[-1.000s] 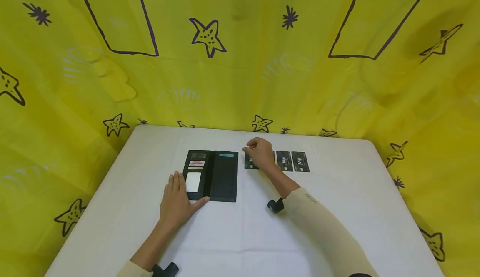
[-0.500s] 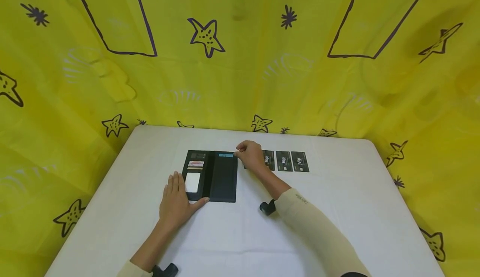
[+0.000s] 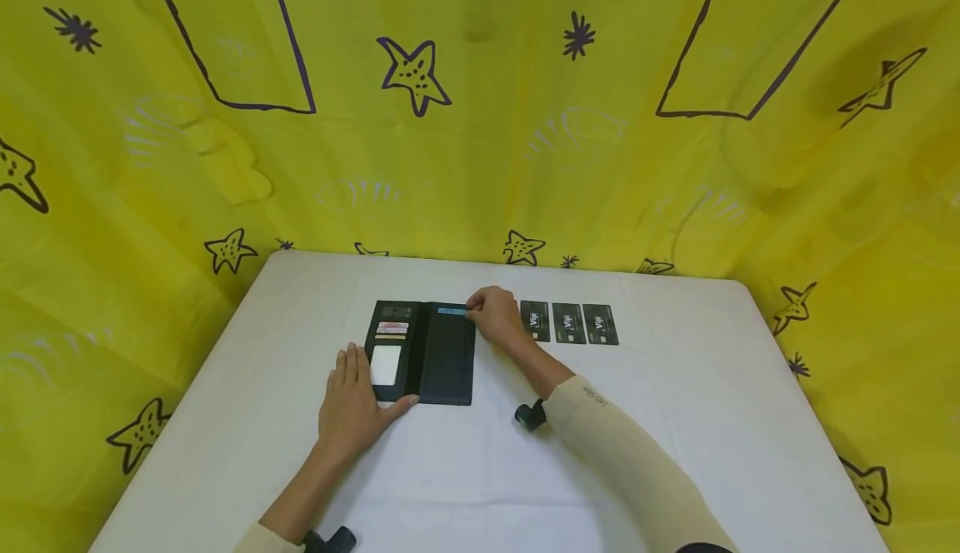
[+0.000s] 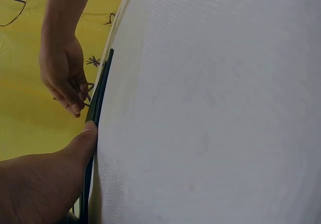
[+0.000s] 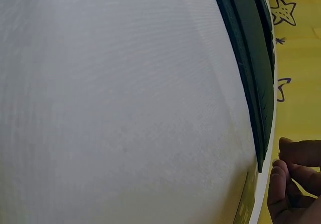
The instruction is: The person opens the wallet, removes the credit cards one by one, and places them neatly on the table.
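Two bare hands are at work around an opened dark wallet (image 3: pixel 447 361), which lies flat on the white counter (image 3: pixel 525 470). The left hand (image 3: pixel 351 411), at the wallet's eight o'clock, has its fingers straight and side by side, pointing towards twelve along the wallet's outer edge; its thumb is spread wide towards two o'clock and touches the near edge. The right hand (image 3: pixel 497 316), at the wallet's two o'clock, has its fingers bent, with the thumb and forefinger tips brought close together by the wallet's upper corner, just beside a blue strip (image 3: pixel 452 311). Whether anything sits between those tips I cannot tell; from the right wrist, the gap looks narrow.

The left forearm comes in from seven o'clock. The right one reaches in from between four and five, its pale sleeve (image 3: pixel 630 445) ending short of the wrist, and the hand bends over with its fingertips pointing towards nine. Three dark cards (image 3: pixel 567 322) marked "Vip" lie in a row at the right hand's three o'clock
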Action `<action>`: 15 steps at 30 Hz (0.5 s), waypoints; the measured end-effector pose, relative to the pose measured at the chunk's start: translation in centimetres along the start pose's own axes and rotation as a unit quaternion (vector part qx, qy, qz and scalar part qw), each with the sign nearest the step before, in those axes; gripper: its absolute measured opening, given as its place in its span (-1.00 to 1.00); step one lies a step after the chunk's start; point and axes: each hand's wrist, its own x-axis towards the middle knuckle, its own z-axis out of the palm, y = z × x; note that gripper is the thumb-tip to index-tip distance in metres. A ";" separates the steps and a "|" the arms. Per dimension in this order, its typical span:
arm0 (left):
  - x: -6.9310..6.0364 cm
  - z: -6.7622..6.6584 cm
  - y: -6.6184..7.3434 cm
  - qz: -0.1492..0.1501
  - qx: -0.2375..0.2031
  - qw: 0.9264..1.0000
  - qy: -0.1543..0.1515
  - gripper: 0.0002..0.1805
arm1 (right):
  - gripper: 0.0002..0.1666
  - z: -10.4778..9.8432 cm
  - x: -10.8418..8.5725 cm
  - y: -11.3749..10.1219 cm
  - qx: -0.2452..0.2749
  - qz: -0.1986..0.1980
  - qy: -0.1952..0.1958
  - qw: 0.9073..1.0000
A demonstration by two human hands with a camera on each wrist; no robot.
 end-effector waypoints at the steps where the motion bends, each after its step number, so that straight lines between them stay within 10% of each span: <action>1: 0.0 0.0 0.0 0.001 0.000 1.000 0.001 0.39 | -0.95 0.1 0.0 0.0 -0.006 0.000 -0.003 1.000; 15: -0.1 -0.1 0.0 0.004 -0.002 1.000 0.003 0.39 | -0.94 0.0 0.6 0.7 -0.016 0.005 -0.032 0.999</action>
